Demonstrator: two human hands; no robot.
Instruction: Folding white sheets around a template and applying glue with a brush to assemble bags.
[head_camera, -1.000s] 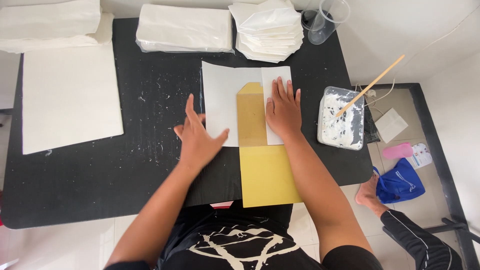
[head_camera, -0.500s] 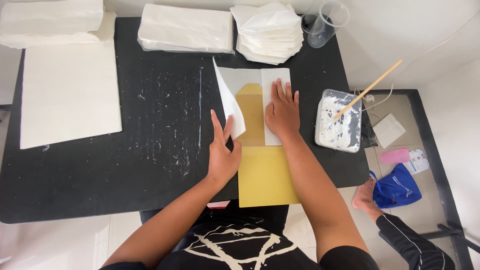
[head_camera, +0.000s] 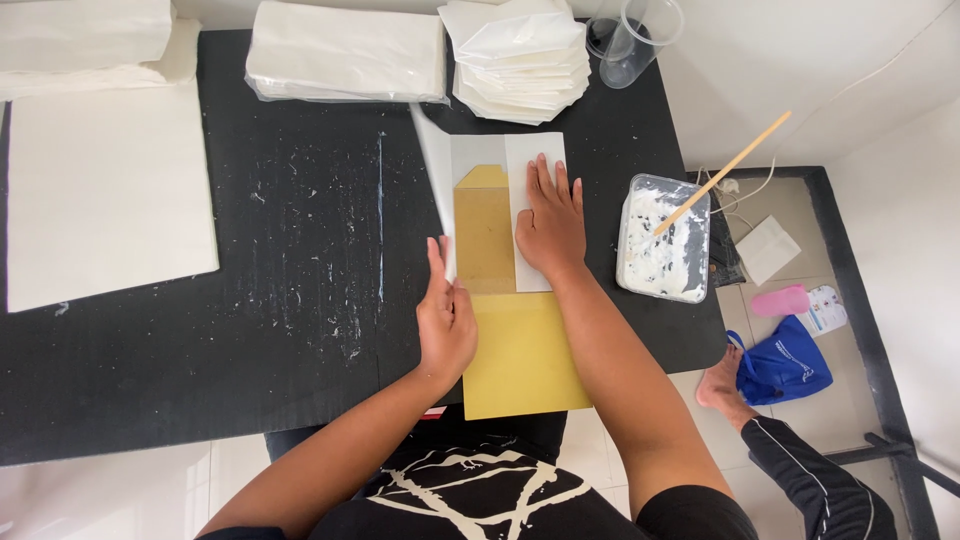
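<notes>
The right hand (head_camera: 548, 225) hides part of the white sheet (head_camera: 528, 160); paper stacks (head_camera: 80, 40) run off-frame.

head view | looks straight down from above | near | black table (head_camera: 300, 300) fills frame

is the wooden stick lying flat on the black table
No, the wooden stick leans in the paste tub, its upper end sticking out past the rim.
</notes>
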